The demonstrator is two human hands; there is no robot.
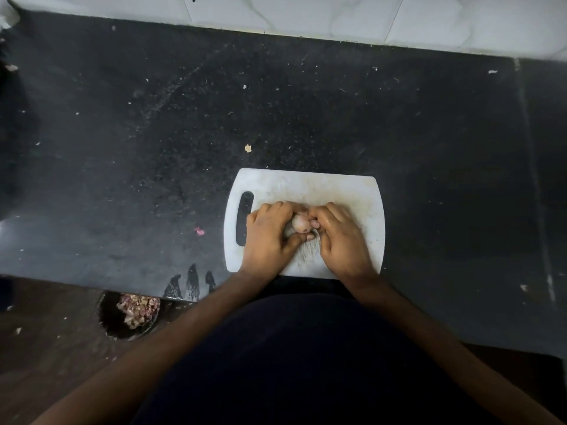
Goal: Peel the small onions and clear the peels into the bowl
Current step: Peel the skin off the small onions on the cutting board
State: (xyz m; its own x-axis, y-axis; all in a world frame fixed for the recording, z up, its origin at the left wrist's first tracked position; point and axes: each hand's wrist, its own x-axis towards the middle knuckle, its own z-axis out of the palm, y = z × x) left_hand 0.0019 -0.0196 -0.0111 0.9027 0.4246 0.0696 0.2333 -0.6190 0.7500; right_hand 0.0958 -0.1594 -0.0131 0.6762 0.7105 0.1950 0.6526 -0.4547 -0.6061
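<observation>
We hold one small, pale, round onion point(300, 223) between both hands over the white plastic cutting board with a slot handle point(343, 191), which lies on the dark speckled stone counter point(153, 133). Our left hand point(268, 237) cups the onion from the side, fingers curled narrow around it, while our right hand point(340, 237) pinches at its far end with thumb and fingertips drawn close together; whether a strip of skin sits in that pinch we cannot tell. The dark round bowl point(107, 314), already holding a heap of pinkish peels point(138, 309), stands below the counter edge on our left, well apart from the board.

From here, we judge the onion could slip and roll off the board if our grip loosens as the skin tears. Loose flakes may also scatter across the counter, where a pink scrap point(199, 231) already lies, since the bowl is far from the work.
</observation>
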